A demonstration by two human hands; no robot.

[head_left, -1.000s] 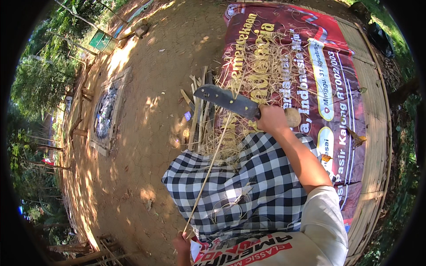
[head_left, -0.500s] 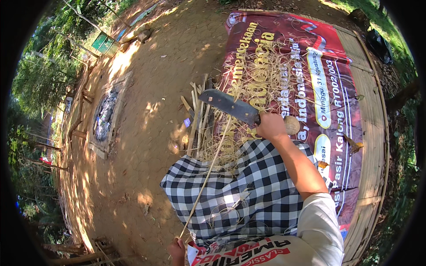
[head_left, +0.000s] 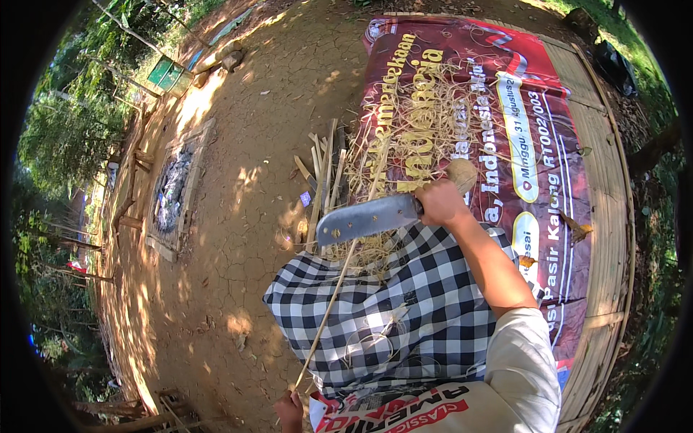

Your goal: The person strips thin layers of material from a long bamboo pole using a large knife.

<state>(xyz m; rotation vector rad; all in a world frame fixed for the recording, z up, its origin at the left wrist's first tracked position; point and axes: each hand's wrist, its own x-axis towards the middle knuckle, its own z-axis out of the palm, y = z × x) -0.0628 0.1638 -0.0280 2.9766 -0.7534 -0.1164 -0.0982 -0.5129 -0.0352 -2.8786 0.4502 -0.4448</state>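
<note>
My right hand (head_left: 442,203) is closed around the handle of a machete (head_left: 368,219), whose broad dark blade points left above my lap. The handle's round wooden end (head_left: 460,175) sticks out beyond my fist. Low at the left, my left hand (head_left: 289,406) grips the near end of a long thin bamboo strip (head_left: 326,315). The strip slants up across the black-and-white checked cloth (head_left: 426,303) on my lap and passes behind the blade. Whether blade and strip touch, I cannot tell.
Curly shavings (head_left: 433,108) cover part of a red printed banner (head_left: 548,137) spread over a bamboo platform (head_left: 606,216). Split bamboo pieces (head_left: 317,173) lie left of the shavings. A framed ash pit (head_left: 173,187) lies on the cracked earth ground (head_left: 238,289) at left.
The machete has come nearer to me, and its blade has swung from slanting down rightward to tilting slightly up rightward. My left hand and the strip stay nearly in place.
</note>
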